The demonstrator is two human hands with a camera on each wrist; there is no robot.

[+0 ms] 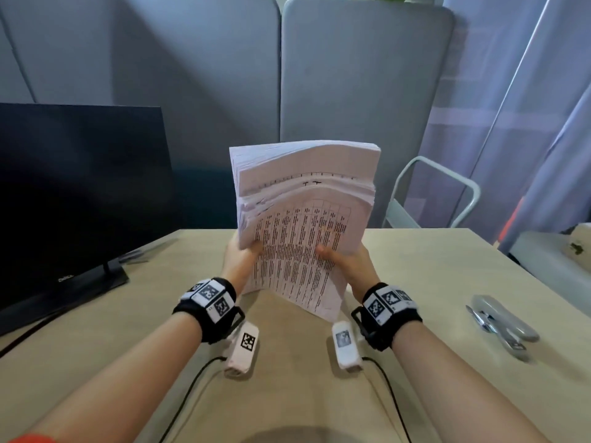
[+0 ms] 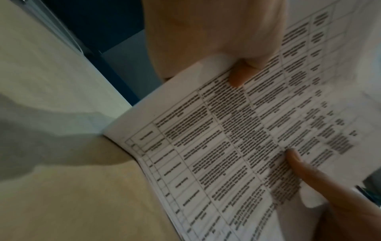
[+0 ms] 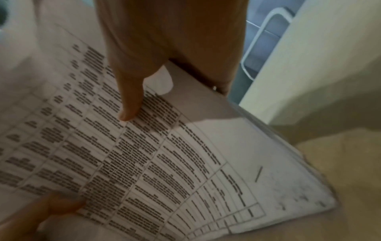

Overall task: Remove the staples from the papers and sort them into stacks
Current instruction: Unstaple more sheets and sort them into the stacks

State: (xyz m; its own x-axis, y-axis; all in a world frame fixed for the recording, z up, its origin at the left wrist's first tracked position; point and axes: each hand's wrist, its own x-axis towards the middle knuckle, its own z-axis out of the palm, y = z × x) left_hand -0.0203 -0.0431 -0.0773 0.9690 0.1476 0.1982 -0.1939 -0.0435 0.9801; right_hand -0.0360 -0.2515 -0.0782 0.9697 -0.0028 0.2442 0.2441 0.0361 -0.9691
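Presently listed, item by item.

Papers (image 1: 303,219): one thick stack of white sheets printed with ruled tables of dark text, held up above the bench (image 1: 431,282) at its middle, tilted so the printed face looks toward the wearer. The upper sheets bow and fan apart near the top edge. The lower corner hangs down between the two wrists, just above the bench surface. In the right wrist view a short dark line, apparently a staple (image 3: 258,174), sits near the lower corner of the top sheet; the blur leaves this uncertain.

Left hand (image 1: 243,260): grips the left edge of the stack, thumb (image 2: 237,78) pressed on the printed face, fingers hidden behind the sheets.

Right hand (image 1: 348,263): grips the right edge of the stack, thumb (image 3: 128,104) laid on the printed face, fingers behind the paper.

Wrist bands: black, with square black-and-white marker tiles, one on each wrist; a white camera unit with a dark cable hangs under each.

Stapler (image 1: 503,321): grey metal and plastic, lying on the bench well to the right of the right hand, apart from the papers.

Monitor (image 1: 73,193): dark screen on a black stand, at the left rear of the bench.

Partition panels (image 1: 351,75): grey, rounded at the top, behind the bench.

Frame (image 1: 447,193): pale tubular metal, behind the bench at right rear.
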